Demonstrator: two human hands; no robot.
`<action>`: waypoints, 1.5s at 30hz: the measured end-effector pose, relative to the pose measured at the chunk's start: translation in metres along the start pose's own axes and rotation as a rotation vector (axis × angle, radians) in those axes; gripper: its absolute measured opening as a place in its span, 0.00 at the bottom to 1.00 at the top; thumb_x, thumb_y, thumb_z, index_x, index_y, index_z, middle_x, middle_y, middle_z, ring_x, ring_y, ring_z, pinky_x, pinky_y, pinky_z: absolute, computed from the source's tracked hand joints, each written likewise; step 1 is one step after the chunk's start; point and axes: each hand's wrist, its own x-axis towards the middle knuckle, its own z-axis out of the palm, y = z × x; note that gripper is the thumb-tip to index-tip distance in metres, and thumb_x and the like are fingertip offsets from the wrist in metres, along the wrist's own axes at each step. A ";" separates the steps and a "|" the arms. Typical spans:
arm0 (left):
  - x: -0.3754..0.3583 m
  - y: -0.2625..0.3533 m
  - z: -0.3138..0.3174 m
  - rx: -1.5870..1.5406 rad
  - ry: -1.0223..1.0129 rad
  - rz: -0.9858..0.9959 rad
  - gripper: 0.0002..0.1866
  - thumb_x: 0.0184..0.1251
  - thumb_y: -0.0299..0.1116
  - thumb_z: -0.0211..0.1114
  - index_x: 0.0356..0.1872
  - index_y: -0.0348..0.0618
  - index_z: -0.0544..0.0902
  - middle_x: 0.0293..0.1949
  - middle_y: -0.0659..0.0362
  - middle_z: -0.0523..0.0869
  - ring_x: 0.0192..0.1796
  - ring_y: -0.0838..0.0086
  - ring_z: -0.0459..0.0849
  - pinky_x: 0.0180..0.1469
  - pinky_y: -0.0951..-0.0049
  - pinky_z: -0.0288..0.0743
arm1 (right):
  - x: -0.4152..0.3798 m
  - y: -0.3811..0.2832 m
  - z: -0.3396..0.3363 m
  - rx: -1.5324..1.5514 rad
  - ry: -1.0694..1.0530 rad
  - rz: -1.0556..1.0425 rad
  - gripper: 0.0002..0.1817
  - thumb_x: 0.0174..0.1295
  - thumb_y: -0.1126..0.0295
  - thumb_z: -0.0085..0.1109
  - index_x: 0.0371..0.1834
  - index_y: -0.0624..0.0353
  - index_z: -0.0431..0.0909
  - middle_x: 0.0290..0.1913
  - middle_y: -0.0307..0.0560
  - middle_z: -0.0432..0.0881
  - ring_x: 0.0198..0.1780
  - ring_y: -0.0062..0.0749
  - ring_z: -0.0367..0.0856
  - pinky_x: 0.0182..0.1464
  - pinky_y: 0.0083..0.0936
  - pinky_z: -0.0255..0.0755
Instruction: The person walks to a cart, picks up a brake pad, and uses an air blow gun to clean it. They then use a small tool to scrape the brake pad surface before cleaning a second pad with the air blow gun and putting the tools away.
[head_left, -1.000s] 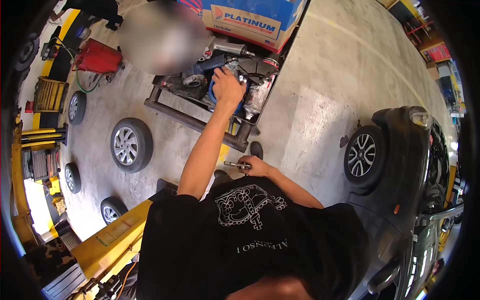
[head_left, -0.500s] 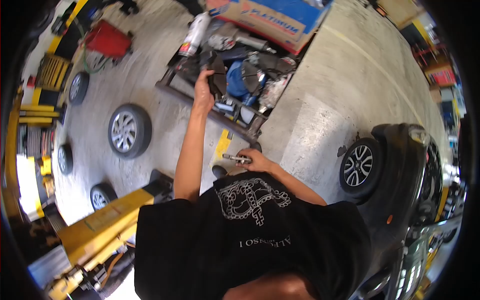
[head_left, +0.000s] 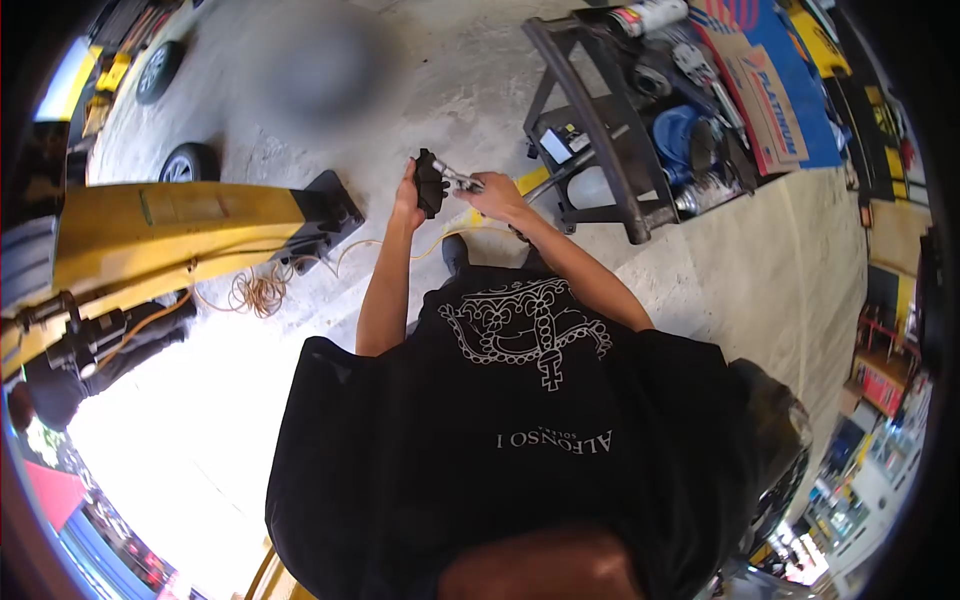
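Note:
In the head view, my left hand (head_left: 407, 196) is closed round a dark, flat brake pad (head_left: 429, 186), held upright with its notched edge facing right. My right hand (head_left: 496, 197) grips a small silver metal tool (head_left: 458, 178); I cannot tell its exact kind. The tool's tip points left and overlaps the edge of the pad. Both hands are in front of my chest, over the floor, to the left of the tool cart (head_left: 612, 150).
On the cart are a spray can (head_left: 648, 17), a blue item (head_left: 678, 138) and a cardboard box (head_left: 765, 100). A yellow lift arm (head_left: 170, 225) reaches in from the left, with a coiled hose (head_left: 262, 290) below it. A wheel (head_left: 190, 163) lies beyond. A round blur covers the upper left.
My left hand has left the cart and come back with the brake pad. The right-hand tool is now up against the pad. My view has turned left, so the cart appears further right.

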 end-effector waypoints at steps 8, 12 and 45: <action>-0.028 0.015 -0.073 -0.075 0.023 0.073 0.27 0.66 0.58 0.41 0.48 0.47 0.75 0.39 0.55 0.82 0.36 0.66 0.81 0.36 0.66 0.77 | 0.038 -0.049 0.051 0.009 -0.186 0.017 0.20 0.47 0.55 0.60 0.35 0.62 0.79 0.27 0.56 0.80 0.33 0.47 0.80 0.38 0.35 0.71; -0.040 0.023 -0.086 -0.085 0.008 0.061 0.26 0.65 0.58 0.44 0.43 0.47 0.76 0.34 0.57 0.81 0.34 0.69 0.80 0.36 0.66 0.76 | 0.032 -0.063 0.068 -0.077 -0.174 -0.066 0.20 0.46 0.57 0.61 0.35 0.63 0.79 0.29 0.57 0.80 0.34 0.46 0.80 0.39 0.34 0.71; -0.030 0.016 -0.056 -0.214 0.007 0.105 0.30 0.64 0.60 0.43 0.49 0.42 0.75 0.42 0.52 0.82 0.40 0.62 0.81 0.44 0.62 0.75 | 0.009 -0.063 0.033 -0.167 -0.243 -0.169 0.19 0.40 0.62 0.56 0.37 0.59 0.80 0.33 0.58 0.81 0.38 0.49 0.79 0.43 0.35 0.72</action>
